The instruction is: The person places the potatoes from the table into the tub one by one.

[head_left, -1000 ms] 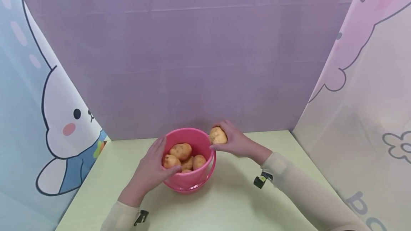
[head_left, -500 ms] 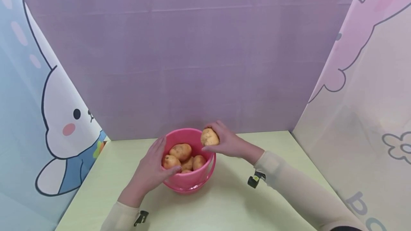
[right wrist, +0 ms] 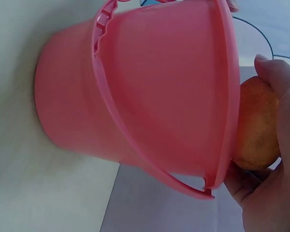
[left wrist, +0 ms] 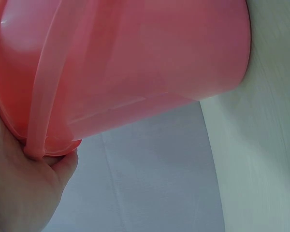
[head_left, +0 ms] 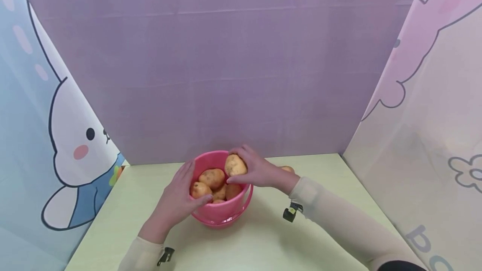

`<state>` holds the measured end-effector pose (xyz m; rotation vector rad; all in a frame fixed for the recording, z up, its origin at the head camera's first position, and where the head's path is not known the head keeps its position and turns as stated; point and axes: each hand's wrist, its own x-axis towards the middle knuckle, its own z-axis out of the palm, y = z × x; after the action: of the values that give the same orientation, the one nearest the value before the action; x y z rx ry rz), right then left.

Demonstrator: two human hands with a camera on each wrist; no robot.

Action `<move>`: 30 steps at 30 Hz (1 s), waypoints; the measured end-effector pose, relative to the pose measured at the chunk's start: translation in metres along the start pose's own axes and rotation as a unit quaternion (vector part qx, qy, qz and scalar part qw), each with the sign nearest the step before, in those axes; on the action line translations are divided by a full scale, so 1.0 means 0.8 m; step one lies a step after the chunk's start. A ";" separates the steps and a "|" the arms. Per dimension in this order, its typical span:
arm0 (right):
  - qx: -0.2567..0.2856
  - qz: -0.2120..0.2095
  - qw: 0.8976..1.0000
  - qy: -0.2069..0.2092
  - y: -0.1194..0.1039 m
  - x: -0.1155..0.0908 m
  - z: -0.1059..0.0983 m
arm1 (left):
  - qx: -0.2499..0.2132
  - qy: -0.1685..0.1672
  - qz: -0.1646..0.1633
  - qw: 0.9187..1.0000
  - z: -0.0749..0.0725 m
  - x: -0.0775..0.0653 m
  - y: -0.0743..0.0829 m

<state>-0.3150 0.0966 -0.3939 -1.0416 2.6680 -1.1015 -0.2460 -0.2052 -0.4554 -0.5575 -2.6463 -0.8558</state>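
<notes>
A pink plastic bucket stands on the table, its handle hanging down on the near side. Several potatoes lie inside. My left hand grips the bucket's left rim, thumb along the near edge and fingers toward the back; in the left wrist view it is close by the handle's joint. Between thumb and fingers, my right hand holds another potato over the right part of the opening. Seen from the right wrist, this held potato is just above the rim.
Another potato sits on the table behind my right wrist, mostly hidden by it. A purple cloth backdrop rises at the table's back edge. Rabbit-print panels flank both sides, the left one blue and white.
My right hand has carried its potato leftward, from beside the bucket's right rim to over the opening. A potato on the table has come into sight behind the wrist. The left hand stays put.
</notes>
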 end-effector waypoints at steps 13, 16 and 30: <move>-0.019 -0.024 1.000 -0.007 -0.008 0.012 0.015 | 0.010 0.000 0.004 1.000 0.001 0.000 -0.002; -0.020 -0.023 0.999 -0.011 -0.009 0.014 0.017 | 0.010 0.000 0.004 1.000 0.001 0.001 -0.002; -0.032 -0.038 0.999 -0.013 -0.008 0.018 0.024 | 0.010 -0.010 -0.002 1.000 0.000 0.000 -0.001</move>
<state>-0.3166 0.0726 -0.4014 -1.1697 2.6800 -1.0146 -0.2462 -0.2059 -0.4561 -0.5584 -2.6711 -0.8296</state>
